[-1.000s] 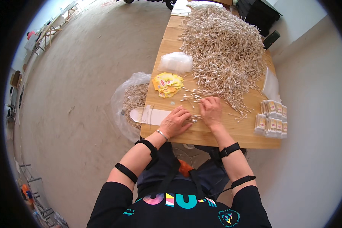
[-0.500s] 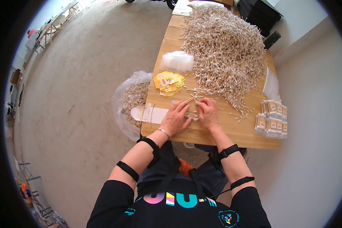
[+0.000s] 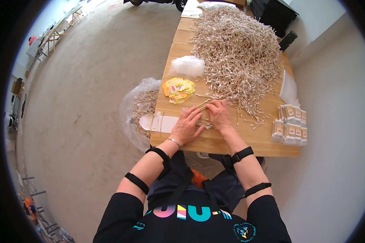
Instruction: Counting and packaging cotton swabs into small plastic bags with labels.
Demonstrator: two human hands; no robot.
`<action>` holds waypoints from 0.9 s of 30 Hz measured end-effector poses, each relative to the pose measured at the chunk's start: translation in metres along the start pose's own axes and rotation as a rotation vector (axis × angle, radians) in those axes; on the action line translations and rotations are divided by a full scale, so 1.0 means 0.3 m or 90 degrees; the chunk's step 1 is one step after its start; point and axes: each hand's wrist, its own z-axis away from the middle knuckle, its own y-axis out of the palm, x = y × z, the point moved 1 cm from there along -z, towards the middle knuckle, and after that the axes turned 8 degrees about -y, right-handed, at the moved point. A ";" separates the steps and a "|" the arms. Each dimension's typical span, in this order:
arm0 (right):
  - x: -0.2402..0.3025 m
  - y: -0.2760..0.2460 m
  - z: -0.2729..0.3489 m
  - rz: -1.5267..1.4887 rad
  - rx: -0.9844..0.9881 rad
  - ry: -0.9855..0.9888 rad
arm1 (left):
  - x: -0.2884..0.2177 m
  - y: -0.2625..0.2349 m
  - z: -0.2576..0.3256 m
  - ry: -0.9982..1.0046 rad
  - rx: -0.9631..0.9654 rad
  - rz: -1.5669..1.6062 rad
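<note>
– Your right hand [image 3: 219, 118] had edged forward and left since the earlier frame. Where were the cotton swabs [image 3: 205, 125]?

– Some protruded rightward from under your left hand [image 3: 185, 128]; others lay by both hands' fingertips. Your hands were close but apart; I could not tell whether either gripped.

– Containers?

– Clear plastic bag [image 3: 151, 84] beside your table [image 3: 255, 148] held swab-like sticks; the yellow-labelled packs' [image 3: 290, 133] contents were too small to discern.

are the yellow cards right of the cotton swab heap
No, the yellow cards lie left of the cotton swab heap.
</note>
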 end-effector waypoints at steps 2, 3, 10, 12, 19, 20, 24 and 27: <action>-0.005 0.015 -0.004 -0.002 -0.005 0.002 | 0.014 0.011 0.005 0.014 -0.016 0.027; -0.005 0.013 0.000 -0.006 -0.014 0.006 | 0.011 0.011 0.006 0.012 -0.016 0.028; 0.006 -0.037 0.061 -0.070 0.029 0.074 | 0.008 -0.002 0.008 -0.037 -0.055 0.073; 0.008 -0.042 0.079 -0.107 0.028 0.096 | 0.004 -0.007 0.007 -0.018 -0.053 0.062; 0.030 0.031 0.150 -0.425 -0.209 0.302 | 0.007 0.001 0.009 0.024 -0.001 0.056; 0.043 0.053 0.153 -0.424 -0.210 0.301 | 0.007 0.002 0.009 0.025 0.003 0.056; 0.105 0.090 0.144 -0.704 -0.258 0.318 | 0.022 0.009 0.015 0.021 0.015 0.076; 0.119 0.094 0.136 -0.662 -0.324 0.333 | 0.026 0.010 0.019 0.010 0.001 0.095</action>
